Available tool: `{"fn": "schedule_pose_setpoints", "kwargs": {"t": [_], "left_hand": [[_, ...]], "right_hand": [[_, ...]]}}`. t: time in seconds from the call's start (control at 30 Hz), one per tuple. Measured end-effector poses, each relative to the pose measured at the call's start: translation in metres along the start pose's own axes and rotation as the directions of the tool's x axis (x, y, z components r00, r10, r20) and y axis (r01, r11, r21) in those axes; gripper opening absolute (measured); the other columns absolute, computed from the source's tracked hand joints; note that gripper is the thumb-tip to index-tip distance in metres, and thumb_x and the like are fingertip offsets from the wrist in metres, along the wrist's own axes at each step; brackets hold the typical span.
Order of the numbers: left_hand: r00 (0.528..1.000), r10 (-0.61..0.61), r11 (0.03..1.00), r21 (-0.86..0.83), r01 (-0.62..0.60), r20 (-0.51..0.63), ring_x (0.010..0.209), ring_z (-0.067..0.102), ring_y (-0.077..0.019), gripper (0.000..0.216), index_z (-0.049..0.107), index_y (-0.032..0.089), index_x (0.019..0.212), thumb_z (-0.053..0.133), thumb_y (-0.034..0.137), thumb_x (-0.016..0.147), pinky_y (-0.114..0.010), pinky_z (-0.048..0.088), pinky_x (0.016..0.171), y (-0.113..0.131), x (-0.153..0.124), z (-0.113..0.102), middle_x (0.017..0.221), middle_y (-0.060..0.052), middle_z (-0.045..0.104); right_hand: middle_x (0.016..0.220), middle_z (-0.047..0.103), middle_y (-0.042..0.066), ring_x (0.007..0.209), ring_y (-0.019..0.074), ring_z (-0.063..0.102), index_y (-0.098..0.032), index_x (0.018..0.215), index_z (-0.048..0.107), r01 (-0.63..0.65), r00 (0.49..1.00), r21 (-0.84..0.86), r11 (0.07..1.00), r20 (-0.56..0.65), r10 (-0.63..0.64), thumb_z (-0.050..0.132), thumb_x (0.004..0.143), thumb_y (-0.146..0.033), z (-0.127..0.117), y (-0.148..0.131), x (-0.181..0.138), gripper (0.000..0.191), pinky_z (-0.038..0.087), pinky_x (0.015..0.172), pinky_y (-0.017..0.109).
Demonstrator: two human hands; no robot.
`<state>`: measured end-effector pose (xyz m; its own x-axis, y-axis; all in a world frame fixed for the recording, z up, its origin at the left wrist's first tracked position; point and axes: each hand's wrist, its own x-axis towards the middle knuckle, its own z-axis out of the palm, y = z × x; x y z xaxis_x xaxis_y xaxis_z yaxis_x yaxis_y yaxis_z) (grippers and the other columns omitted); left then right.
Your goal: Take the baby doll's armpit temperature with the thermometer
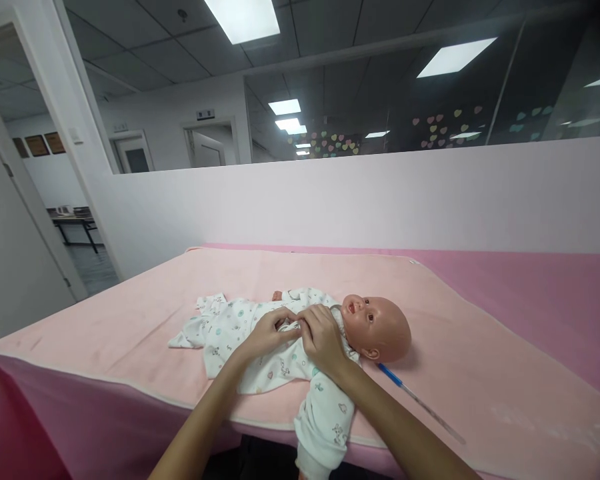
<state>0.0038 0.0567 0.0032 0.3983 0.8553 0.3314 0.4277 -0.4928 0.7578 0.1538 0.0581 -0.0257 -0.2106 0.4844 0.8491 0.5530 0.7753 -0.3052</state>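
Note:
A baby doll (387, 328) lies on its back, its bald head to the right. It wears a white printed baby outfit (230, 333) with small green and brown figures. My left hand (271, 332) pinches the cloth at the doll's chest between thumb and fingers. Beside it, touching or nearly so, my right hand (323, 335) is closed on the same chest cloth just below the neck. Exactly what the fingertips hold there is hidden. One sleeve (325, 423) hangs toward me over the table edge, and a small doll hand (277, 295) shows on the far side.
A peach-coloured mat (145, 313) covers the table over a pink cloth (555, 300). Near the doll's head lies a thin stick with a blue end (391, 375), perhaps a thermometer. Behind stands a white half wall (355, 207) with glass above; a door (20, 227) is at left.

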Motion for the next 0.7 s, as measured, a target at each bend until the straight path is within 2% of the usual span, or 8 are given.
{"fn": "schedule_pose_setpoints", "kwargs": {"t": [0.17, 0.4, 0.7], "left_hand": [[1.000, -0.006, 0.998, -0.070, 0.006, 0.009, 0.071, 0.046, -0.0126, 0.020, 0.060, 0.016, 0.085, 0.060, 0.031, 0.073, -0.024, 0.037, 0.065, -0.0005, -0.0003, -0.0025, 0.078, -0.001, 0.054], [0.997, -0.031, 0.997, -0.072, 0.027, -0.065, 0.057, 0.033, -0.0085, 0.027, 0.060, 0.015, 0.079, 0.064, 0.040, 0.069, -0.022, 0.027, 0.053, 0.0013, -0.0022, -0.0017, 0.065, 0.003, 0.047], [0.987, -0.020, 0.992, -0.124, 0.000, -0.159, 0.057, 0.035, -0.0082, 0.028, 0.060, 0.015, 0.080, 0.066, 0.039, 0.067, -0.021, 0.028, 0.053, -0.0002, -0.0055, -0.0011, 0.064, 0.003, 0.047]], "right_hand": [[0.071, 0.056, 0.003, 0.071, 0.0169, 0.047, -0.018, 0.077, 0.054, 0.000, 1.000, 0.001, 1.000, -0.006, 0.000, 0.040, 0.078, -0.008, -0.0003, -0.0002, 0.0003, 0.017, 0.034, 0.066, 0.030], [0.071, 0.056, 0.003, 0.070, 0.0168, 0.050, -0.019, 0.077, 0.054, 0.011, 1.000, -0.014, 1.000, -0.021, -0.012, 0.041, 0.079, -0.012, -0.0015, -0.0008, 0.0002, 0.015, 0.036, 0.065, 0.029], [0.071, 0.058, 0.003, 0.070, 0.0171, 0.052, -0.019, 0.080, 0.055, 0.003, 1.000, -0.008, 1.000, -0.018, -0.003, 0.043, 0.081, -0.013, -0.0015, -0.0019, 0.0009, 0.014, 0.037, 0.066, 0.029]]}}
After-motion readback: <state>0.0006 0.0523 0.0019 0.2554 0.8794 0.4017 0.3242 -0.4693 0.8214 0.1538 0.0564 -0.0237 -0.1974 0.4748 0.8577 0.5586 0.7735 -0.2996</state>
